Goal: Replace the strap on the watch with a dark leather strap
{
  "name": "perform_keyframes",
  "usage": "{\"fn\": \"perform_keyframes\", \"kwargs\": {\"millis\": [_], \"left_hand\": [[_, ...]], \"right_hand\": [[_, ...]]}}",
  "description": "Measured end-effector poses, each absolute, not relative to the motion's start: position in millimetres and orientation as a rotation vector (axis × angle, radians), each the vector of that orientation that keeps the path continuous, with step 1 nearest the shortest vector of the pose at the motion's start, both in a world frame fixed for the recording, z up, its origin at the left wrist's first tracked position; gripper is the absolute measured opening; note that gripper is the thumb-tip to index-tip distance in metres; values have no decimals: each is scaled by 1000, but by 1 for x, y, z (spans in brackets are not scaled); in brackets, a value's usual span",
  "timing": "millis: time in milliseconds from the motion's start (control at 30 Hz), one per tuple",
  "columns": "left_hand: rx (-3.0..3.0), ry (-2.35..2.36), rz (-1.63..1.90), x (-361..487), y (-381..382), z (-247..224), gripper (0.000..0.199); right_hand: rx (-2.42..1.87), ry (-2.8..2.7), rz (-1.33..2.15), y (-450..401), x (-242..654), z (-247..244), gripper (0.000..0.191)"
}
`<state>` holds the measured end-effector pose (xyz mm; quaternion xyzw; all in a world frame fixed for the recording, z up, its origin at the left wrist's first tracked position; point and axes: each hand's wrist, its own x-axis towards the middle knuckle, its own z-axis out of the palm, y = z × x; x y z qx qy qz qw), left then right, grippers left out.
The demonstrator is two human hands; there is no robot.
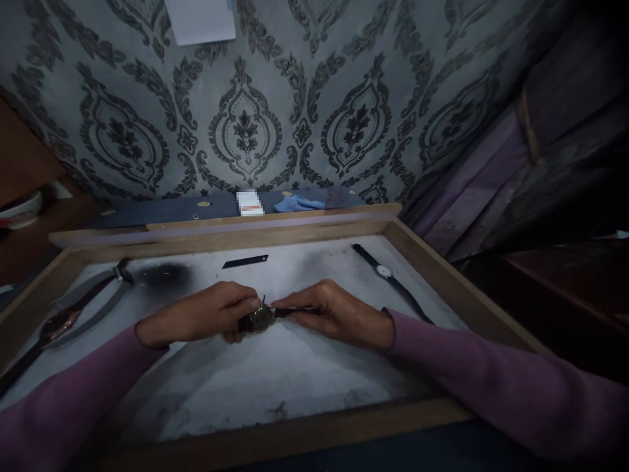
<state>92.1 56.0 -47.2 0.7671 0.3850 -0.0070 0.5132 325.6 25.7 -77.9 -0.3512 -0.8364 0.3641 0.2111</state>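
Purple sleeves [457, 357] reach in from both lower corners over the front rim of a shallow wooden tray [295, 429], whose pale floor is smudged with dark marks. Near the tray's middle, the left hand [209, 314] pinches a small watch [262, 318] at the left side of its round case, thumb on top and fingers curled beneath. The right hand [339, 318] pinches the watch's dark strap [284, 313] between thumb and forefinger, just right of the case. Both hands hold the watch low over the tray floor; whether it touches cannot be told.

Beyond them lies a flat black blade [246, 261]. At the tray's left lies a large watch [57, 326]; at its right, a white-faced watch [384, 271] stretches out diagonally. Behind the far rim, a white packet [249, 203] and a blue cloth [299, 203] rest before a patterned wall [246, 131].
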Motion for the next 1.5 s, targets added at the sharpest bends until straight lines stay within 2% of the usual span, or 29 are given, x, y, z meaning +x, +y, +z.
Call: {"fn": "perform_keyframes", "kwargs": {"millis": [300, 633, 933, 1500], "left_hand": [[1741, 1006, 8, 93, 55, -42, 50], [1667, 917, 33, 90, 61, -65, 32], [1712, 914, 64, 94, 55, -64, 25], [2038, 930, 126, 95, 46, -59, 24]], "right_hand": [[-978, -2395, 940, 26, 325, -76, 34], [-962, -2364, 931, 27, 325, -79, 32], [-965, -2354, 989, 27, 327, -80, 35], [-947, -2299, 1029, 24, 328, -79, 33]]}}
